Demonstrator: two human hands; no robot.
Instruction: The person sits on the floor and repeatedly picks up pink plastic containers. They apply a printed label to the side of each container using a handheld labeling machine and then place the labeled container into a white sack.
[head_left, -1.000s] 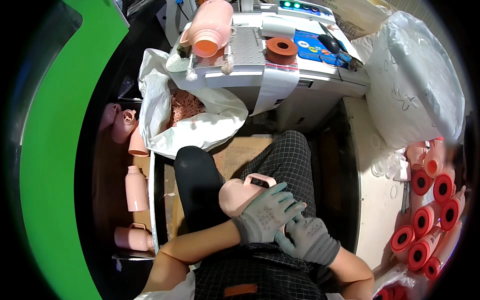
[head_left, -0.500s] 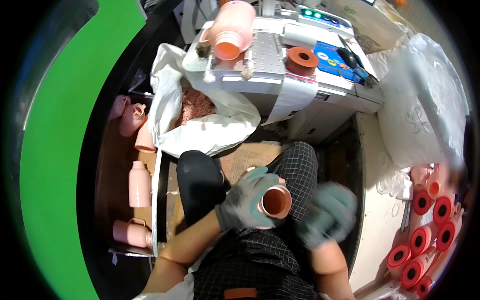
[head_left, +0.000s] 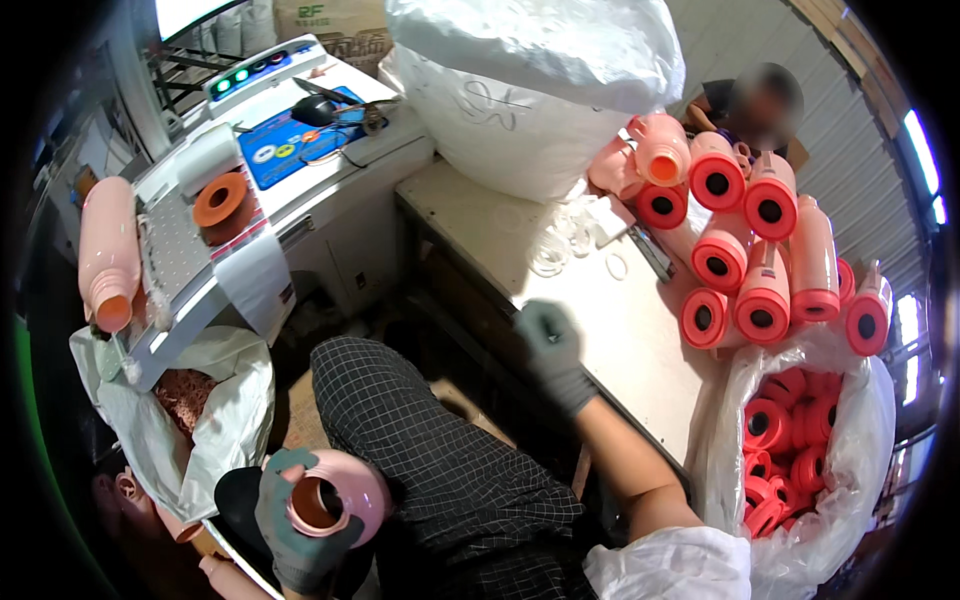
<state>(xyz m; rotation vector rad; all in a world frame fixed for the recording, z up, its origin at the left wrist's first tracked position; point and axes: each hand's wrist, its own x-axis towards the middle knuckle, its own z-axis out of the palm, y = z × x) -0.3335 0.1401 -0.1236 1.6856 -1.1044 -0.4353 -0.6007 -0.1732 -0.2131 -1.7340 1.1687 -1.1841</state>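
Observation:
My left hand [head_left: 292, 520], in a grey-green glove, grips a pink plastic bottle body [head_left: 335, 495] by its open end, low beside my checked trouser leg [head_left: 420, 440]. My right hand [head_left: 553, 350], also gloved, is stretched out over the near edge of the beige worktable [head_left: 610, 330], fingers loosely curled with nothing in them. It is nearest to a few thin white rings [head_left: 560, 245] lying on the table. Farther right, a stack of pink bottles with orange bases [head_left: 765, 250] lies on its side.
A white machine [head_left: 250, 190] at the left carries an orange ring [head_left: 222, 200] and a pink bottle [head_left: 105, 255]. A white sack of pink scraps [head_left: 190, 400] sits below it. A bag of orange caps [head_left: 790, 440] is at the right, a big white sack [head_left: 520, 90] behind. Another person [head_left: 755, 100] sits beyond.
My view has swung to the right, toward the worktable. My right hand has left the bottle and reached out over the table edge; my left hand still holds the bottle low on the left.

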